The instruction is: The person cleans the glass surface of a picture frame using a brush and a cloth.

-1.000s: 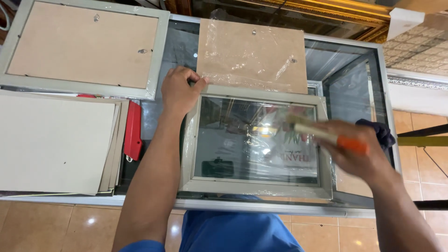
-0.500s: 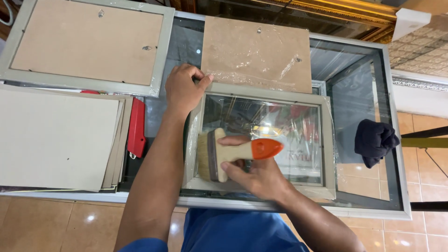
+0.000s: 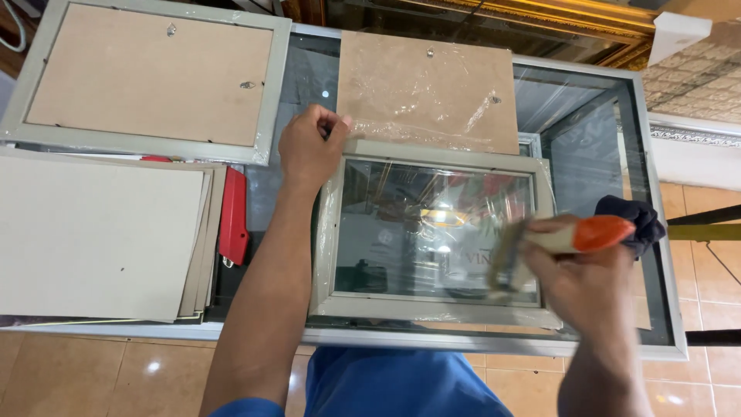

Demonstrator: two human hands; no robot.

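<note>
Left hand (image 3: 309, 147): you're pinning the grey picture frame (image 3: 432, 309) at its 11 o'clock corner, fingers closed.
Right hand (image 3: 579, 282): you're gripping the orange-handled brush (image 3: 567, 238), at 3 o'clock.
Progress: glass being brushed; backing board (image 3: 432, 89) not fitted.

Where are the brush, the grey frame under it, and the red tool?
brush (image 3: 598, 234), head view, on its orange handle end.
grey frame (image 3: 432, 310), head view, on its bottom rail.
red tool (image 3: 234, 216), head view, on its body's middle.
</note>
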